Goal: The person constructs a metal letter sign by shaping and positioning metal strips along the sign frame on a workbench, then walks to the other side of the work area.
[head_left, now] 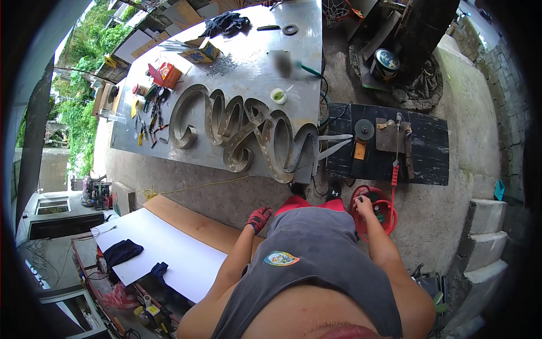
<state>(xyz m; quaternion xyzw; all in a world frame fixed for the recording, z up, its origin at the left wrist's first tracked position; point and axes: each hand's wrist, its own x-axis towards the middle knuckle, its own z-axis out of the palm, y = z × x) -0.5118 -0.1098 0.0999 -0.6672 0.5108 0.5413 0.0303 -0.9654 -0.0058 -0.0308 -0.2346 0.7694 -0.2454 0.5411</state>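
My left hand (pixel 259 219), in a red and dark glove, hangs beside my left hip with its fingers curled together; I see nothing in it. My bare right hand (pixel 365 207) is closed around a small dark thing I cannot make out, above a red round tub or coil (pixel 389 221). A torch-like tool with a red handle (pixel 394 176) stretches from there to the black table. Ahead of me, a script-shaped piece of bent metal strip (pixel 248 133) lies on the metal worktable (pixel 305 42), with two pale strips (pixel 333 148) jutting past its right edge.
On the worktable are pliers and hand tools (pixel 153 116), a red box (pixel 166 74), a yellow box (pixel 202 53) and a white cup (pixel 278 96). An angle grinder (pixel 363 131) rests on the black table (pixel 429 148). White board (pixel 169 248) is low at left; concrete steps (pixel 486 240) stand right.
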